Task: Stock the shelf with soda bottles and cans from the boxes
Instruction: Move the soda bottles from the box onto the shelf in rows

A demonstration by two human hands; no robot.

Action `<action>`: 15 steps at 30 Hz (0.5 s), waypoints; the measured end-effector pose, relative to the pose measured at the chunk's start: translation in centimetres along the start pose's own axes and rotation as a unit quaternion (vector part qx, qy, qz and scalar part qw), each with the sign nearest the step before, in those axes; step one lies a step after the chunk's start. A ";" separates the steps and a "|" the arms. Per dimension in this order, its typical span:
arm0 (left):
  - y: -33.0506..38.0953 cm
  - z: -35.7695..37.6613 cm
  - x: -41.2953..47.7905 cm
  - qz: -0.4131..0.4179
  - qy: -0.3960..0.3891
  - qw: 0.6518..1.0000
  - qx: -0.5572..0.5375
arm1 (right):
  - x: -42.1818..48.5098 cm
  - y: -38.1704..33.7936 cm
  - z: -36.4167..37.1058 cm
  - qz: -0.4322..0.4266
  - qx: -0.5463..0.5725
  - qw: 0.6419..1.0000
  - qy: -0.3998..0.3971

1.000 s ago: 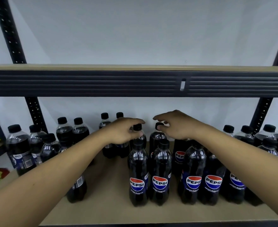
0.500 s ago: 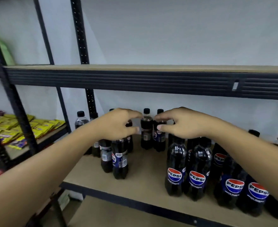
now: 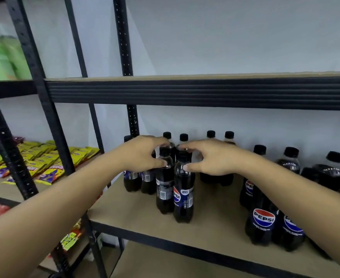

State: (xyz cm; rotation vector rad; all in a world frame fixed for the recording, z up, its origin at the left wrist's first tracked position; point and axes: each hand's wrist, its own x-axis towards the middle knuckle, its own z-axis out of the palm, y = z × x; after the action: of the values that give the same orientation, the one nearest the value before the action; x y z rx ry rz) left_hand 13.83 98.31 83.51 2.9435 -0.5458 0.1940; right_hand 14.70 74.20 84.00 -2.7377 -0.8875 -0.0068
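Soda bottles [image 3: 262, 223] stand clustered on the shelf [image 3: 215, 225]. Towards its left, the left hand [image 3: 143, 155] curls its grip round the neck of the left bottle [image 3: 164, 193], and the right hand [image 3: 211, 159] does the same on the right bottle [image 3: 183, 199], which touches it. With both held so high, an uneven push could topple them into the row behind.

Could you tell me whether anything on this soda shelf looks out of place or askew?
Nothing is spilled or tipped. The dark plastic soda bottle gripped by the left hand shows its barcode side, while the neighbouring Pepsi bottle in the right hand has its logo turned sideways, unlike the front-facing bottles at right.
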 end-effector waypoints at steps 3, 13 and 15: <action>-1.4 1.3 1.2 0.023 -0.004 0.999 -0.031 | 1.3 -0.5 1.7 0.027 0.017 0.999 0.013; -3.8 5.9 2.4 0.066 -0.006 0.980 -0.188 | 1.9 -1.6 5.9 0.089 0.107 0.986 0.093; -3.7 6.2 2.2 0.075 0.006 0.976 -0.205 | 1.5 -1.5 5.9 0.107 0.122 0.982 0.100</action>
State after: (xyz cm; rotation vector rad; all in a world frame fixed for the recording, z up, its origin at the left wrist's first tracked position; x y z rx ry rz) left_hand 17.89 99.97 77.32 2.5030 -0.7119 0.0998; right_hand 14.59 77.66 78.83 -2.5326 -0.5009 -0.1227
